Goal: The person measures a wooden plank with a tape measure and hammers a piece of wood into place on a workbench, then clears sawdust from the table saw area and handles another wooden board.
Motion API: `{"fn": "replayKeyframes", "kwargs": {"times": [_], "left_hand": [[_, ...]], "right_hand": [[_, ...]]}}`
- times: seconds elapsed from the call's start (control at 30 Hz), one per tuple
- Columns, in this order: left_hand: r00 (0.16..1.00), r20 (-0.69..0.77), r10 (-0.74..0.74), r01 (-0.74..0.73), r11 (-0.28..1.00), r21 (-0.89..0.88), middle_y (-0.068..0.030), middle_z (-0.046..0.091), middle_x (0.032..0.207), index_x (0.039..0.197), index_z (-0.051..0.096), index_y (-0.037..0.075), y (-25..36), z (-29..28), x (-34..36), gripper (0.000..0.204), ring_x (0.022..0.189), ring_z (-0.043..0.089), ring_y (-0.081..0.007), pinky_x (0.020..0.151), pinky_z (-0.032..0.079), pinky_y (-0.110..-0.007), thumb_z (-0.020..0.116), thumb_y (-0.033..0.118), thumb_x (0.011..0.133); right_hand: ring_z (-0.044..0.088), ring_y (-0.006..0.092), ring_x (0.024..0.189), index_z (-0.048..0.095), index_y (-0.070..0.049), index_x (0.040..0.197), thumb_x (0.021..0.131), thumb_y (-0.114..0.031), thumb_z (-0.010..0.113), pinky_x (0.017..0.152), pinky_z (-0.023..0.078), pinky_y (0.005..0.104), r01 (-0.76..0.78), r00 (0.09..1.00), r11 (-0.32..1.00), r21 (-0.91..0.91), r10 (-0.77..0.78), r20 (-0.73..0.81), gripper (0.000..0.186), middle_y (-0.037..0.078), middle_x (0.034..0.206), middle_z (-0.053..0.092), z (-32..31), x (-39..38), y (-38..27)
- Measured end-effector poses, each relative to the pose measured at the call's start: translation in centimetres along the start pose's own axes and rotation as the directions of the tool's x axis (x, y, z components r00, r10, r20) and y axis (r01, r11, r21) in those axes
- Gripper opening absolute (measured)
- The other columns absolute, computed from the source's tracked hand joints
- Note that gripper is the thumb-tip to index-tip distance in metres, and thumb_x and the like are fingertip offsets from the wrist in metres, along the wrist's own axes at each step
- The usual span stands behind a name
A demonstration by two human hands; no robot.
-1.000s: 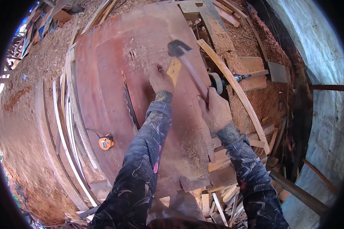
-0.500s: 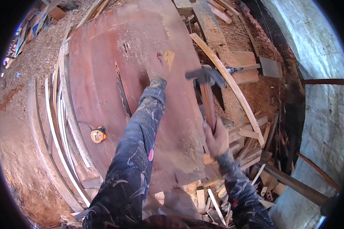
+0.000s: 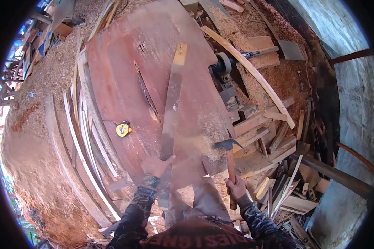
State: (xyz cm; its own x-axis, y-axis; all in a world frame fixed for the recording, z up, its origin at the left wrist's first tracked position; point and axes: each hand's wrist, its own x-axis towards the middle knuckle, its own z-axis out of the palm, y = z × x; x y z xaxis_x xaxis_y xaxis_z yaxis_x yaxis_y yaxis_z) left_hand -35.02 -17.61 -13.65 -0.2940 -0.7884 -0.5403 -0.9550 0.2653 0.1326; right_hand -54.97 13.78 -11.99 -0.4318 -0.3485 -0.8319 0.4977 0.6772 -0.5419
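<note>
My right hand [image 3: 237,186] is closed round the wooden handle of a claw hammer [image 3: 230,153], its dark head pointing away from me near the right edge of the reddish-brown tabletop [image 3: 120,79]. A long narrow wooden plank [image 3: 171,99] lies lengthwise on that surface, dark along most of its length and pale yellow at the far end. My left hand [image 3: 157,164] rests at the plank's near part, thumb across it and the other fingers spread to the left, blurred against the tabletop. An orange-yellow tape measure [image 3: 123,129] lies left of the plank.
A curved pale wood strip [image 3: 253,70] leans at the right beside a machine with a round wheel [image 3: 223,64]. Offcuts [image 3: 286,195] pile up at the lower right. Long strips [image 3: 85,145] line the left edge. The tabletop has a long slot [image 3: 147,93]. Sawdust covers the ground.
My left hand has come back from the plank's pale far end to its near part, uncovering the plank. My right hand has lowered the hammer toward me. The view has shifted.
</note>
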Motion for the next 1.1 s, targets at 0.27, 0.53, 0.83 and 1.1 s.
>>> {"fn": "replayKeyframes", "kwargs": {"times": [0.27,0.53,0.83,1.1], "left_hand": [[0.970,-0.229,0.082,-0.097,0.994,-0.056,-0.0246,0.071,0.095,0.108,0.068,-0.003,2.2,-1.5,2.5,0.078,0.089,0.069,-0.0409,0.079,0.055,-0.048,0.073,0.065,0.069],[0.954,-0.162,-0.252,0.202,0.940,-0.275,-0.0225,0.071,0.109,0.105,0.074,-0.001,15.8,-9.0,14.1,0.079,0.106,0.068,-0.0379,0.090,0.055,-0.046,0.070,0.070,0.070],[0.974,-0.026,-0.225,0.209,0.936,-0.284,-0.0241,0.068,0.117,0.121,0.066,0.000,21.8,-6.1,14.9,0.085,0.112,0.065,-0.0376,0.093,0.052,-0.046,0.065,0.072,0.075],[0.958,-0.257,0.128,-0.204,0.932,-0.299,-0.0329,0.060,0.122,0.146,0.038,0.001,-3.4,6.3,6.1,0.078,0.110,0.062,-0.0452,0.089,0.050,-0.054,0.065,0.045,0.087]], "right_hand": [[0.052,0.0113,0.049,0.053,-0.005,0.091,0.091,-0.017,0.066,0.043,0.044,0.0279,0.093,0.995,0.988,0.125,-0.090,-0.031,0.017,0.002,0.066,0.054,0.5,-0.6,-1.2],[0.052,0.0111,0.048,0.053,-0.004,0.093,0.092,-0.013,0.064,0.043,0.044,0.0267,0.110,0.993,0.981,0.159,-0.100,-0.067,0.014,0.002,0.067,0.054,-2.7,-2.7,-1.0],[0.055,0.0095,0.059,0.060,-0.004,0.090,0.085,-0.016,0.070,0.053,0.045,0.0288,0.136,0.988,0.991,-0.010,-0.136,-0.075,0.016,0.000,0.070,0.058,-6.1,-6.2,0.5],[0.065,0.0278,0.062,0.064,0.000,0.092,0.074,-0.028,0.072,0.060,0.052,0.0403,0.455,0.885,0.804,-0.384,-0.359,0.296,0.034,0.016,0.067,0.063,5.5,-3.0,-0.3]]}}
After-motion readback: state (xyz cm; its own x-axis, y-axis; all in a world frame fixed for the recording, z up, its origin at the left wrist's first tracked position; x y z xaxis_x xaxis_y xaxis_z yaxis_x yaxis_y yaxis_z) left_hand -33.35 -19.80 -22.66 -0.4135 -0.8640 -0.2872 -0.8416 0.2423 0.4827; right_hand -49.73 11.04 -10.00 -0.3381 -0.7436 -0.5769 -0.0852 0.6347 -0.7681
